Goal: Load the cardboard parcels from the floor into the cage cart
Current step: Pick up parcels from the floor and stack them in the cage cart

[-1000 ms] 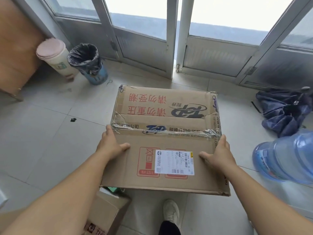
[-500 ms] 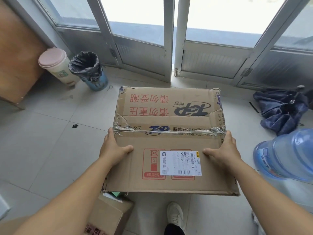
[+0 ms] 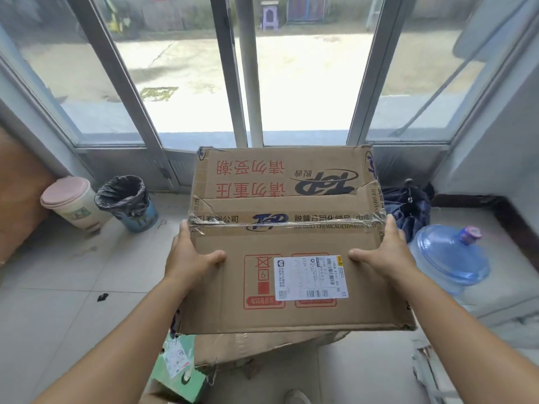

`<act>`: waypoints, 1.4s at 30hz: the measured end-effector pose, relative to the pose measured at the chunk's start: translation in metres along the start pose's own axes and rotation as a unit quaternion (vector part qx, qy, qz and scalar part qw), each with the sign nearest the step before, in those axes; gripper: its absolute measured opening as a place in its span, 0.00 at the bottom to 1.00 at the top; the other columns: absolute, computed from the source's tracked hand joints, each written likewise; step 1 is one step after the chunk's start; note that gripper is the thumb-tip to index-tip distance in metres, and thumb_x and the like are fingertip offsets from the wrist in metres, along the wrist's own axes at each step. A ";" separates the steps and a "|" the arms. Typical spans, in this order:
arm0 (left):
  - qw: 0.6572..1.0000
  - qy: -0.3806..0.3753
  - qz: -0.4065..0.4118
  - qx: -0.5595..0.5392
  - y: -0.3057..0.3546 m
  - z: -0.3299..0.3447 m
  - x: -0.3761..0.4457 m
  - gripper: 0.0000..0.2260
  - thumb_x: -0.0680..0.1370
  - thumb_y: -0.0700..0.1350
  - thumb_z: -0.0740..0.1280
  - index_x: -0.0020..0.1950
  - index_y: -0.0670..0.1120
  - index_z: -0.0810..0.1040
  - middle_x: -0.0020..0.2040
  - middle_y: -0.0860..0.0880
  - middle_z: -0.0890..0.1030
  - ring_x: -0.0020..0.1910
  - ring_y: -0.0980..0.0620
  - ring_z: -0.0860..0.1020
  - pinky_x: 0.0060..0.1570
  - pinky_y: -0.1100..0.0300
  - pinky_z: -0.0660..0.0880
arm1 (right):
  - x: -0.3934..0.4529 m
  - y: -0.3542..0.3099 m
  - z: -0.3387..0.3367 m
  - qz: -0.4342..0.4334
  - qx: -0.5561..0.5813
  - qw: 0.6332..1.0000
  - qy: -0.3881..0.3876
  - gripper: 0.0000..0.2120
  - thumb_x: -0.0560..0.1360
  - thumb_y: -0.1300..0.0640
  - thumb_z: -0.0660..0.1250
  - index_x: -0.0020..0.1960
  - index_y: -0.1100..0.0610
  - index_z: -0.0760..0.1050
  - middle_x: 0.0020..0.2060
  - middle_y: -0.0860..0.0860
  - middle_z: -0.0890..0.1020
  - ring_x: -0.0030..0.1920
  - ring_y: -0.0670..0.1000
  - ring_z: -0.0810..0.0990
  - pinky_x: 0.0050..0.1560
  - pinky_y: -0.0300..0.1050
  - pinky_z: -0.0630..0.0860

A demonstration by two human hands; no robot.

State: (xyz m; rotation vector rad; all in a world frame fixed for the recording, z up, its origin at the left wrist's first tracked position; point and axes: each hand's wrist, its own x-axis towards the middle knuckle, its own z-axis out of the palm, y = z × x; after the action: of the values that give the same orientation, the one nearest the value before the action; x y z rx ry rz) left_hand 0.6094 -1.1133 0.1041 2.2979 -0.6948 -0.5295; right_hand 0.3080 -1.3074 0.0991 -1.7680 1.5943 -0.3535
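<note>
The cardboard parcel (image 3: 287, 237) has risen from low over the floor to chest height, and the view has lifted toward the glass doors (image 3: 233, 83). The left hand (image 3: 191, 256) and right hand (image 3: 385, 253) clamp its opposite sides, thumbs on top, fingers apparently wrapped round the edges. It is now airborne; more parcels (image 3: 250, 349) remain below, and the cage cart is out of view.

parcel (image 3: 285, 228) brown, red print | bin liner (image 3: 122, 193) black | jug (image 3: 449, 255) blue
</note>
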 end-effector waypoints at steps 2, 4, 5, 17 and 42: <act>0.999 -0.004 0.032 -0.006 0.018 -0.010 -0.015 0.48 0.65 0.52 0.79 0.77 0.49 0.55 0.72 0.46 0.68 0.68 0.45 0.70 0.65 0.48 0.70 | -0.024 0.000 -0.025 0.000 0.011 1.000 0.023 0.57 0.65 0.50 0.79 0.80 0.53 0.43 0.76 0.56 0.57 0.74 0.55 0.59 0.71 0.53 0.61; 0.998 -0.006 0.065 -0.011 0.037 -0.019 -0.031 0.47 0.64 0.51 0.79 0.76 0.49 0.57 0.70 0.46 0.70 0.66 0.45 0.71 0.63 0.49 0.71 | -0.049 0.001 -0.051 0.000 0.023 0.998 0.052 0.57 0.65 0.51 0.79 0.80 0.54 0.42 0.76 0.56 0.56 0.75 0.55 0.57 0.72 0.52 0.59; 0.997 -0.008 0.079 -0.012 0.047 -0.022 -0.039 0.46 0.65 0.51 0.79 0.76 0.48 0.57 0.69 0.46 0.70 0.66 0.45 0.71 0.63 0.49 0.71 | -0.061 0.002 -0.064 0.001 0.026 0.997 0.068 0.58 0.65 0.51 0.79 0.80 0.54 0.42 0.77 0.56 0.55 0.76 0.55 0.57 0.72 0.52 0.58; 0.957 -0.054 0.273 -0.087 0.196 -0.035 -0.138 0.41 0.61 0.57 0.77 0.70 0.56 0.63 0.62 0.50 0.76 0.59 0.46 0.76 0.59 0.44 0.75 | -0.206 0.023 -0.245 0.001 0.038 0.960 0.277 0.57 0.65 0.48 0.79 0.79 0.53 0.44 0.76 0.56 0.57 0.74 0.57 0.61 0.70 0.55 0.64; 0.835 -0.273 0.467 -0.100 0.436 0.209 -0.483 0.34 0.65 0.49 0.80 0.67 0.52 0.68 0.58 0.51 0.78 0.55 0.48 0.78 0.55 0.47 0.76 | -0.452 0.327 -0.497 0.199 0.095 0.845 0.488 0.55 0.64 0.49 0.80 0.79 0.51 0.46 0.75 0.55 0.59 0.71 0.59 0.65 0.66 0.55 0.69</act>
State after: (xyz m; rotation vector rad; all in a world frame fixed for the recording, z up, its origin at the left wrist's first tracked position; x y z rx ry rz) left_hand -0.0226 -1.1987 0.3500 1.3260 -1.7923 -0.7116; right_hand -0.3402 -1.0333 0.3481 -1.0529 2.4353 -1.2967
